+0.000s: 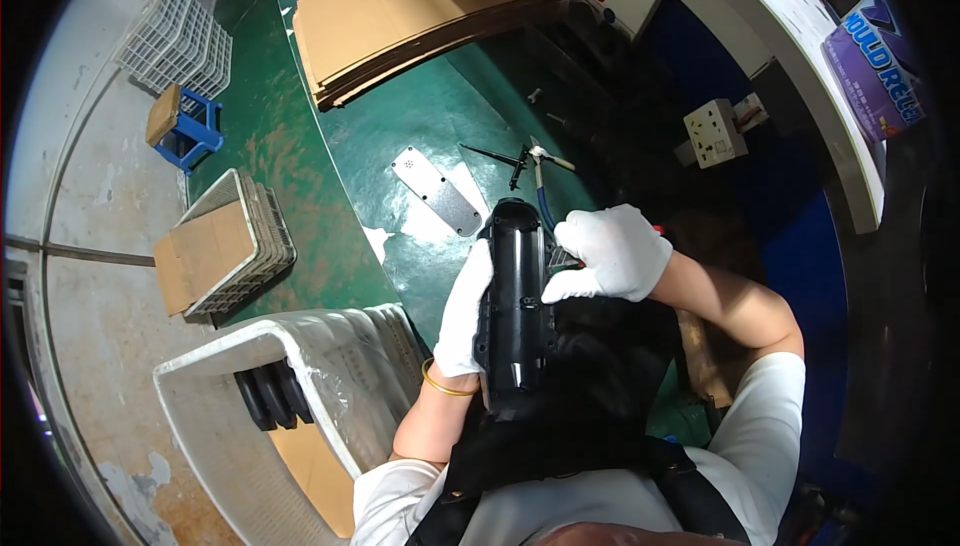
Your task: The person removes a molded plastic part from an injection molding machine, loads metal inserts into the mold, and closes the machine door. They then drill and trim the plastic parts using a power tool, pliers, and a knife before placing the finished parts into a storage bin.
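Observation:
A long black plastic housing, hollow and trough-shaped, is held lengthwise in front of my body. My left hand, in a white glove, grips its left edge. My right hand, also gloved, is closed beside the right edge around a tool whose red end shows past the fingers. A grey metal part shows between this hand and the housing; the tool's exact kind is hidden. Just beyond lie a blue-handled tool and thin black pieces. A silver-grey panel lies to their left.
Stacked cardboard sheets cover the table's far end. A white crate at my left holds several black parts. Farther left are a crate with cardboard and a blue stool. A power socket is at right.

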The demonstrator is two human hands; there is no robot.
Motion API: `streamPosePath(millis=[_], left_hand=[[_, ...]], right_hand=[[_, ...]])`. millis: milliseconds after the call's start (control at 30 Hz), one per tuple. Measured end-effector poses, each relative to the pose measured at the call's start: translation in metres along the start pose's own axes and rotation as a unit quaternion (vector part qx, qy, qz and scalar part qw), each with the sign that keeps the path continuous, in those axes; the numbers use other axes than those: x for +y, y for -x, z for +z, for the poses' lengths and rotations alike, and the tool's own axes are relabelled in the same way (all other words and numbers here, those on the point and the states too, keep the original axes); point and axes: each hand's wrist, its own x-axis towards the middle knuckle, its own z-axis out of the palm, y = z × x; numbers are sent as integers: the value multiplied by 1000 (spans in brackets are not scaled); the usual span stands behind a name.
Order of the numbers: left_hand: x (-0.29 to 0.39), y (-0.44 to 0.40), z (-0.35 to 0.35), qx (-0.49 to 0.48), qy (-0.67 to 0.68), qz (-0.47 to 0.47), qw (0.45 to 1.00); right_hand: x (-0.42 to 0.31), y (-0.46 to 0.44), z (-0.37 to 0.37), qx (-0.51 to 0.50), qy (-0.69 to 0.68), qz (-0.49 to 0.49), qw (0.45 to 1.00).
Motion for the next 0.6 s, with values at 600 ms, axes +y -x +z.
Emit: streamPosePath(millis=[600], left_hand=[[5, -3, 4, 4, 31, 35, 999]], right_hand=[[-27, 18, -1, 48, -115, -23, 992]])
